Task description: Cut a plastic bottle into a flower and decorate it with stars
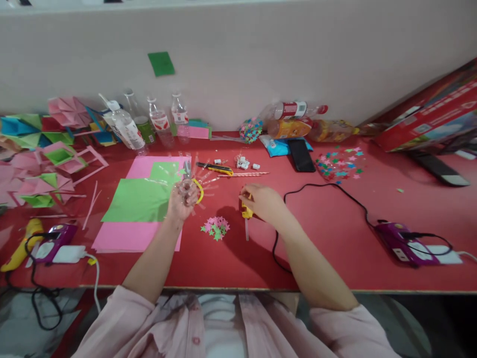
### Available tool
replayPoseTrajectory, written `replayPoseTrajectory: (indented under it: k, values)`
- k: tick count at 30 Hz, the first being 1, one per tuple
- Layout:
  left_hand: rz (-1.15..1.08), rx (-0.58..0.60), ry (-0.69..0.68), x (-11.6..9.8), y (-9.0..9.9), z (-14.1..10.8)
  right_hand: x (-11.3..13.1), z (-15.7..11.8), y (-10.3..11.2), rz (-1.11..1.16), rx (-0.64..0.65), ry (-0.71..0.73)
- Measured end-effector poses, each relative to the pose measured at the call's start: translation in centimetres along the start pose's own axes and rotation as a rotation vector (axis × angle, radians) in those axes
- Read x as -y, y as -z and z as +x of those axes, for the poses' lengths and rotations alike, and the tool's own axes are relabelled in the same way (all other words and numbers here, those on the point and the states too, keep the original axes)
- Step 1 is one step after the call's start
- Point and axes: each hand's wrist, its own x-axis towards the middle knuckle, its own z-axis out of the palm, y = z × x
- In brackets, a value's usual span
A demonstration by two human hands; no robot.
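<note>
My left hand point(183, 201) is closed around a clear plastic piece point(186, 191), which looks like a cut bottle with strips fanning outward. Partly behind that hand lie yellow-handled scissors point(200, 193), blades pointing away. Over a yellow hot glue gun point(246, 211) my right hand point(263, 201) is closed, and a translucent glue stick point(247, 231) pokes out toward me. Between the hands sits a small heap of pink and green paper stars point(216, 227). Green paper point(136, 201) and pink paper point(136, 237) lie beside and under my left forearm.
A yellow utility knife point(215, 168), small white blocks point(243, 162) and a phone point(301, 155) lie farther back. Plastic bottles point(180, 117) stand by the wall. A black cord point(324, 185) runs to a purple power strip point(404, 243). Folded paper crafts point(55, 159) crowd the left.
</note>
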Motion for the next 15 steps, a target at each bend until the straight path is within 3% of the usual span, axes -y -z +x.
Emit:
replayPoseTrajectory:
  k: [6,11,15]
  values:
    - [-0.035,0.051,-0.032,-0.9,-0.1,-0.4,4.3,2.1,-4.1,0.065,0.151,0.172]
    - [-0.013,0.01,-0.038,-0.9,-0.2,-0.4,8.5,7.1,-8.6,0.085,0.189,0.253]
    - [-0.045,0.023,-0.082,-1.4,-0.4,-0.6,9.7,9.2,-11.0,0.113,0.142,0.248]
